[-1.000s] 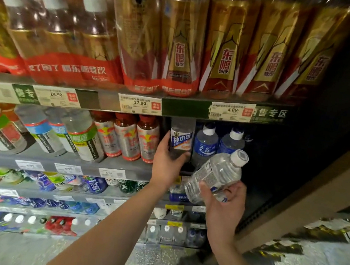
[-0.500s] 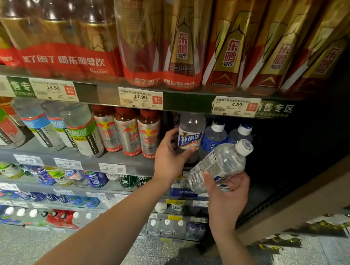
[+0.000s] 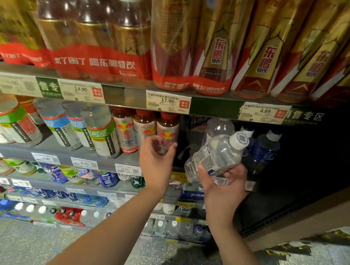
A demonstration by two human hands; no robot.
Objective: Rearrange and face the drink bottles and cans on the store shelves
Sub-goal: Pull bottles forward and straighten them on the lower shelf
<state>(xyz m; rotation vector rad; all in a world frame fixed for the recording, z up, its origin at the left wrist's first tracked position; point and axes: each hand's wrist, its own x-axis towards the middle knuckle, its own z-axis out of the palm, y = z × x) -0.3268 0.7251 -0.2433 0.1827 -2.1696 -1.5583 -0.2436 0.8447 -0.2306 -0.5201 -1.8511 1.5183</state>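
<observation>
My right hand point(image 3: 222, 181) grips a tilted clear water bottle point(image 3: 216, 155) near the shelf point(image 3: 107, 162). My left hand point(image 3: 156, 160) hangs empty, fingers loosely curled, before the red-capped bottles point(image 3: 145, 128).

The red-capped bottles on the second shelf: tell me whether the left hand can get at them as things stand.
Probably yes. The left hand is open and empty right in front of the red-capped bottles, nothing between them.

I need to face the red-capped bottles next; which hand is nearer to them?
Left. The left hand is open right in front of the red-capped bottles, overlapping the rightmost one. The right hand is off to their right, holding a clear bottle.
</observation>
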